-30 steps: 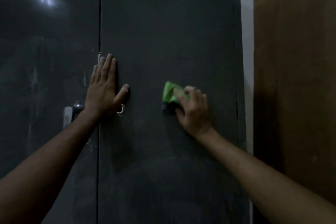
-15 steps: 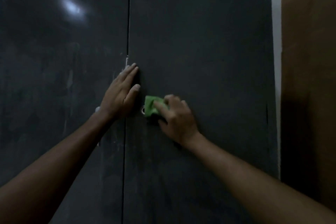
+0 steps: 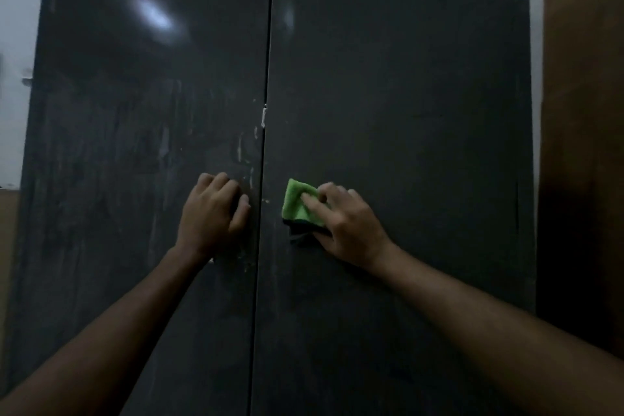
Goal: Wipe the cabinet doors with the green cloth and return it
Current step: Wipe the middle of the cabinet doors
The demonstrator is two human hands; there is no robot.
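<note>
Two tall dark cabinet doors fill the view, the left door [image 3: 135,145] streaked with pale smears and the right door [image 3: 405,94] plainer. My right hand [image 3: 351,226] holds the folded green cloth [image 3: 294,204] flat against the right door, just right of the centre seam, with the index finger across the cloth and the thumb under its dark lower fold. My left hand [image 3: 212,216] lies on the left door beside the seam with its fingers curled over the door handle, which is almost wholly hidden; a pale tip shows below the wrist.
A brown wooden panel [image 3: 584,145] stands close on the right, with a narrow strip of pale wall [image 3: 535,44] between it and the cabinet. Pale wall [image 3: 17,44] shows left of the cabinet. White flecks mark the seam at mid height.
My left hand has slid from the seam onto the left door and curled its fingers. My right hand with the cloth stays just right of the seam. My view has shifted left.
</note>
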